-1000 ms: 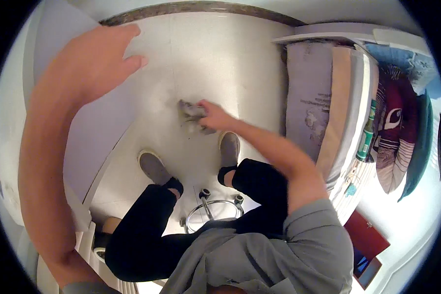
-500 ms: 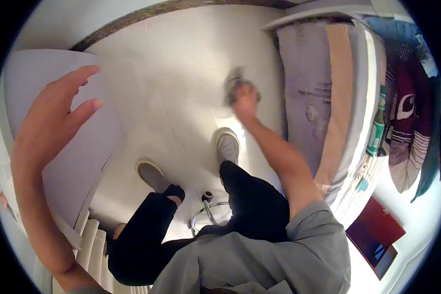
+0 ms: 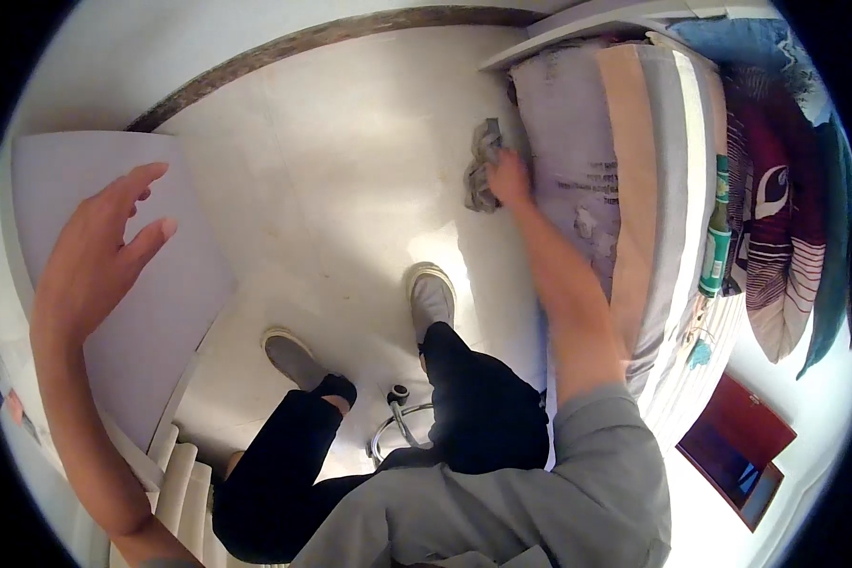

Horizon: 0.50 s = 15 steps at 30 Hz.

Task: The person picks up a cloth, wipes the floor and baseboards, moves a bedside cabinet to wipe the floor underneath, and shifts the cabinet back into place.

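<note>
A crumpled grey cloth (image 3: 483, 175) is gripped in my right hand (image 3: 509, 178), close to the side of the striped bed cover. It hangs over or rests on the pale floor (image 3: 341, 161); which of the two I cannot tell. The fingertips are partly hidden in its folds. On the opposite side, my left hand (image 3: 99, 251) is held up in the air with fingers curved and thumb apart, holding nothing. Below it in view lies a white panel (image 3: 170, 312), with no contact that I can make out.
Along the right runs a bed with a striped cover (image 3: 630, 170). A green bottle (image 3: 716, 251) and maroon patterned fabric (image 3: 776, 208) are on it. Under me is a stool with a chrome ring (image 3: 383, 440). An open dark red box (image 3: 743, 440) stands lower right. A dark baseboard (image 3: 284, 62) edges the wall.
My right hand has moved right with the grey cloth, nearer the bed. My left hand sits slightly lower in view, keeping its shape. The whole view has shifted a little.
</note>
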Available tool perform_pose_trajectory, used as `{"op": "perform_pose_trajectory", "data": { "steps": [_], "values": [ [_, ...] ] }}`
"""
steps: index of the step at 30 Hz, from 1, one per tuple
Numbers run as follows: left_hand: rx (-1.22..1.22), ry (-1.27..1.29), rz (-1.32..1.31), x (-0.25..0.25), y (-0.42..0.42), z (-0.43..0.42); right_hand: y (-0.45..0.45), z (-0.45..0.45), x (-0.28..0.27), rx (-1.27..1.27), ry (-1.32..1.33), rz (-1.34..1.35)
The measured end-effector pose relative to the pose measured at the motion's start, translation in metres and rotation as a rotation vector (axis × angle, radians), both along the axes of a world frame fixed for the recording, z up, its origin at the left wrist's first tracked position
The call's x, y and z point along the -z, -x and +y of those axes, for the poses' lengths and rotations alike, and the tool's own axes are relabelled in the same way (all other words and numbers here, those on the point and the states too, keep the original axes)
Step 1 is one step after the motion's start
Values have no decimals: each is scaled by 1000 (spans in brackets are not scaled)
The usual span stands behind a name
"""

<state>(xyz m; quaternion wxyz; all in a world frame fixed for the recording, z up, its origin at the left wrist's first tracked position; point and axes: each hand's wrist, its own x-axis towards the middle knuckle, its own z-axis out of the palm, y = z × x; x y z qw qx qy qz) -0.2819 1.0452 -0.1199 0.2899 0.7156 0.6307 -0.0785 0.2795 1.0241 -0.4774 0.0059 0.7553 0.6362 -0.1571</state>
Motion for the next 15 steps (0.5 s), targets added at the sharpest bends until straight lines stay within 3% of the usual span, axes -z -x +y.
{"op": "perform_pose_trajectory", "data": {
  "steps": [2, 4, 7, 12, 15],
  "values": [
    [4, -7, 12, 2, 0, -3, 44, -28, 3, 70, 73, -227],
    [9, -29, 11, 2, 0, -2, 56, -67, 6, -146, -99, -383],
    [35, -3, -27, 2, -1, -3, 47, -78, -15, -262, -50, -305],
    [32, 21, 16, -4, -7, -4, 60, -14, -7, -189, -14, -326],
    [64, 3, -33, 5, 5, -5, 59, -57, -7, -154, -3, -338]
  ]
}}
